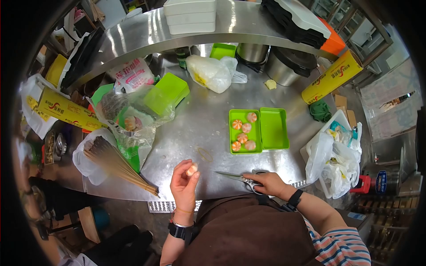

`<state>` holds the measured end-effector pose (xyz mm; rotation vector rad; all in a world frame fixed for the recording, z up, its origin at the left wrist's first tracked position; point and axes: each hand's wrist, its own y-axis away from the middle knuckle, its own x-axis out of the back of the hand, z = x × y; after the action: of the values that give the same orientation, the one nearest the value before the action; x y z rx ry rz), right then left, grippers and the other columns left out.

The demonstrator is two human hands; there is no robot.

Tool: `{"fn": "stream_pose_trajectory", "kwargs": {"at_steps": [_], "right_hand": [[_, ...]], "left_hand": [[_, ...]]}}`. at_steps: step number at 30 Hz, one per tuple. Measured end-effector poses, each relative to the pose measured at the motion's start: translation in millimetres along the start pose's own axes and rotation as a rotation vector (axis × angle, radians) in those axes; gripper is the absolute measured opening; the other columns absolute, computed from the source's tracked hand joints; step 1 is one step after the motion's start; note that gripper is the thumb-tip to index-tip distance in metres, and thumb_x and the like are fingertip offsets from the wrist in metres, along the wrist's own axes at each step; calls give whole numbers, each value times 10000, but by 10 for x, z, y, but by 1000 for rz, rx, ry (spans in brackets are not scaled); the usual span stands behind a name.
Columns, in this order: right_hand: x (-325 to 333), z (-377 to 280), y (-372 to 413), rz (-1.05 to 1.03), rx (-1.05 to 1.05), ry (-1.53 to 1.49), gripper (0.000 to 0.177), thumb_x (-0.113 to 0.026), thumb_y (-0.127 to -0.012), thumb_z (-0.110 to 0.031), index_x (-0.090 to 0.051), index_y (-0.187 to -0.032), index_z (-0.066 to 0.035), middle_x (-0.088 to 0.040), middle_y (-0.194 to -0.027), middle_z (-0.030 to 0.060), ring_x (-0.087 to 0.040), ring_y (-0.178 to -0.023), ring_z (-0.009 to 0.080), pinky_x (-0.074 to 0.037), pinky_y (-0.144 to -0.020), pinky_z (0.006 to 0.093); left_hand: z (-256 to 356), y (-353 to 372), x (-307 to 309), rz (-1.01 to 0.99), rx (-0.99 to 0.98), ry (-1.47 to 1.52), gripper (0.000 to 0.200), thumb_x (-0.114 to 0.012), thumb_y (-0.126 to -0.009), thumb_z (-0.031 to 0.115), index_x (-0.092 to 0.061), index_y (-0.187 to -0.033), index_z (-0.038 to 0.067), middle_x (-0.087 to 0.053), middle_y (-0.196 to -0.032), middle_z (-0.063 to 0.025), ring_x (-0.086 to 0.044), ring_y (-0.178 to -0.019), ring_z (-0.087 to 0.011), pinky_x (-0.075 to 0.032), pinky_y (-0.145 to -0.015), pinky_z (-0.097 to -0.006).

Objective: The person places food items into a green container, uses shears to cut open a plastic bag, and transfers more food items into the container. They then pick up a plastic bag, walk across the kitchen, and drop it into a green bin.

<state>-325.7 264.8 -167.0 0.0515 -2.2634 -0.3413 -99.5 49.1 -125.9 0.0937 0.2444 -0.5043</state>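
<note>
Raised over the front of the steel counter, my left hand pinches a small orange-and-white ball between thumb and fingers. My right hand is on the handles of a pair of metal scissors, whose blades point left toward the left hand. The scissors lie low at the counter's front edge. Several similar striped balls sit in a green tray, beside its second green half, which has nothing in it. A thin rubber band lies behind my left hand.
On the left lie a clear bag, bundled wooden skewers and a yellow film box. Another yellow box leans at the right, above a bin of plastic bags. Pots and a white bag stand under the shelf.
</note>
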Motion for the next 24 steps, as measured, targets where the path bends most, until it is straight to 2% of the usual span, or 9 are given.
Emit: {"fn": "stream_pose_trajectory", "kwargs": {"at_steps": [5, 7, 14, 17, 19, 20, 22, 24], "right_hand": [[59, 46, 116, 25, -4, 75, 660, -676, -814, -227, -444, -1428, -295, -616, -804, 75, -637, -734, 294, -517, -655, 408], [64, 96, 185, 85, -13, 82, 662, -686, -802, -217, -458, -1418, -297, -608, -796, 68, -632, -718, 286, -515, -638, 398], [123, 200, 366, 199, -128, 3, 660, -702, -774, -160, -499, -1389, -286, -643, -850, 69, -647, -747, 292, -525, -658, 387], [112, 197, 365, 217, -151, -16, 657, -700, -770, -152, -505, -1384, -280, -650, -863, 75, -650, -754, 296, -528, -661, 384], [94, 203, 360, 226, -159, -33, 662, -700, -769, -154, -501, -1388, -284, -651, -866, 77, -650, -754, 296, -528, -659, 383], [93, 203, 353, 231, -157, -26, 666, -697, -773, -158, -494, -1393, -290, -646, -855, 79, -648, -749, 295, -528, -656, 384], [92, 201, 360, 239, -160, -21, 669, -695, -776, -163, -488, -1398, -297, -641, -845, 80, -646, -743, 293, -527, -653, 385], [106, 171, 352, 203, -164, 36, 669, -686, -787, -171, -476, -1407, -310, -615, -819, 75, -634, -717, 296, -526, -648, 394]], "left_hand": [[36, -12, -40, 49, 13, -33, 546, -691, -827, -72, -475, -1316, 40, -581, -1262, -133, -581, -1108, -176, -479, -957, -310], [40, -30, -47, 37, -132, -239, 601, -689, -820, -75, -427, -1351, 27, -573, -1285, -150, -587, -1112, -192, -490, -962, -330], [62, -101, -92, 5, -235, -361, 513, -668, -836, -75, -477, -1304, 12, -573, -1275, -162, -594, -1109, -194, -512, -945, -332], [54, -125, -102, -78, -126, -183, 473, -651, -844, -85, -504, -1282, 18, -552, -1314, -171, -596, -1114, -189, -519, -929, -320], [86, -120, -131, -101, 107, 61, 398, -616, -883, -47, -524, -1262, 32, -520, -1361, -184, -606, -1101, -188, -527, -917, -305], [101, -129, -134, -108, 108, 61, 398, -616, -883, -47, -524, -1262, 32, -520, -1361, -184, -606, -1101, -188, -527, -917, -305], [125, -158, -118, -189, 294, 493, 361, -583, -921, 11, -534, -1277, 46, -502, -1389, -188, -619, -1078, -197, -534, -908, -302], [126, -182, -109, -206, 339, 580, 373, -565, -933, 22, -525, -1302, 54, -500, -1394, -183, -617, -1076, -196, -534, -913, -303]]}}
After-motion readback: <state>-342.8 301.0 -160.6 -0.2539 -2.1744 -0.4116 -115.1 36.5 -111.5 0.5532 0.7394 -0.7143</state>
